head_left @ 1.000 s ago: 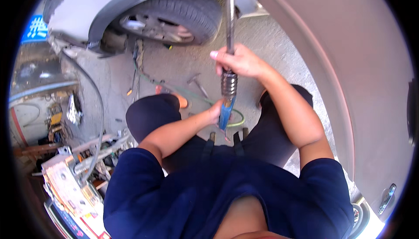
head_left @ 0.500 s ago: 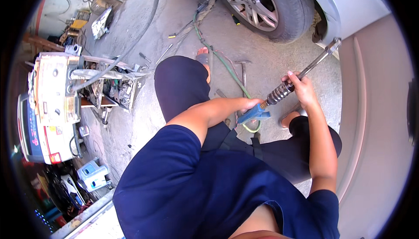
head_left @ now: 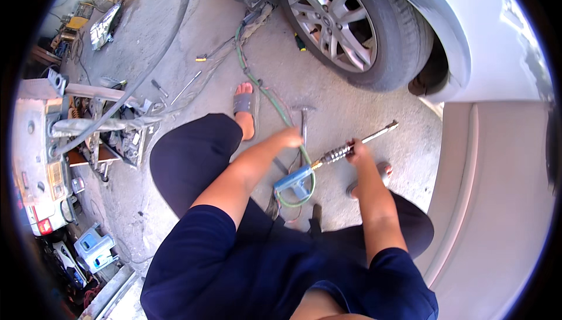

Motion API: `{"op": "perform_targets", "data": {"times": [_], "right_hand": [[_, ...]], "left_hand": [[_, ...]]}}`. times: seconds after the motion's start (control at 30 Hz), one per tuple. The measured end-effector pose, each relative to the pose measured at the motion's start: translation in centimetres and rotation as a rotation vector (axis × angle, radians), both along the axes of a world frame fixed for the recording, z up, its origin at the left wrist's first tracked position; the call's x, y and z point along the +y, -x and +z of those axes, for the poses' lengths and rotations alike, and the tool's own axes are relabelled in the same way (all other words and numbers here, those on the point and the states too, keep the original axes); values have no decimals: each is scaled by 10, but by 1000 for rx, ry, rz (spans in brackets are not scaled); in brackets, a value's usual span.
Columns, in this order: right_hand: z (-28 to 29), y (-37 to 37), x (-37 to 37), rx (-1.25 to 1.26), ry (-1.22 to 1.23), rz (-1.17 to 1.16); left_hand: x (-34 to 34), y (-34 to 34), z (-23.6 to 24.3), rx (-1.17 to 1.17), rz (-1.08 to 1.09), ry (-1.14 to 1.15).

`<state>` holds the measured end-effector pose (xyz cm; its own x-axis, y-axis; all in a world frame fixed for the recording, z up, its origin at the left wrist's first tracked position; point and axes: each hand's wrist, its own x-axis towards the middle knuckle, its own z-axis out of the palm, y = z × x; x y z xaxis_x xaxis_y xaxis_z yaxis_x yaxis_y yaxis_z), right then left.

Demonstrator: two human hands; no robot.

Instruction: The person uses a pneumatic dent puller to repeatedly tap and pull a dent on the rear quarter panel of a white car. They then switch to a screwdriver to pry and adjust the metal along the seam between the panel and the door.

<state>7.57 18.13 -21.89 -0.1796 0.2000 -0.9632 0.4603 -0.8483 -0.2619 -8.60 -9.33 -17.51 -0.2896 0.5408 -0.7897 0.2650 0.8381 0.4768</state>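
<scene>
My right hand (head_left: pixel 356 151) is closed around the shaft side of an air hammer, just past its coil spring. The air hammer has a blue pistol-grip body (head_left: pixel 294 180), a dark spring barrel (head_left: pixel 336 155) and a long metal bit (head_left: pixel 380 131) pointing up to the right. A green air hose (head_left: pixel 270 93) runs down the floor and loops by the blue body. My left hand (head_left: pixel 290 137) is off the tool, over the hose and beside a hammer (head_left: pixel 304 118) lying on the floor; its fingers are blurred.
A white car's wheel (head_left: pixel 331 21) stands ahead, its door panel (head_left: pixel 497 191) along my right. Screwdrivers (head_left: pixel 159 88) and a metal rod (head_left: pixel 186 87) lie on the concrete floor left of my sandalled foot (head_left: pixel 244 112). A machine with thick cables (head_left: pixel 41 138) stands at far left.
My left hand has left the blue body and moved up and left toward the hose and hammer. My right hand has lowered the air hammer, which now lies lower and flatter.
</scene>
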Motion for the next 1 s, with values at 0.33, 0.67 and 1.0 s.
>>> {"op": "perform_targets", "data": {"times": [0.33,0.67,1.0], "right_hand": [[-18,36,-33,-297,-199,300],[90,53,-27,-122,-699,1384],[226,30,-36,10,-845,1347]], "left_hand": [[92,258,-25,488,749,-82],[133,286,-70,473,997,-34],[99,251,-60,392,783,61]]}}
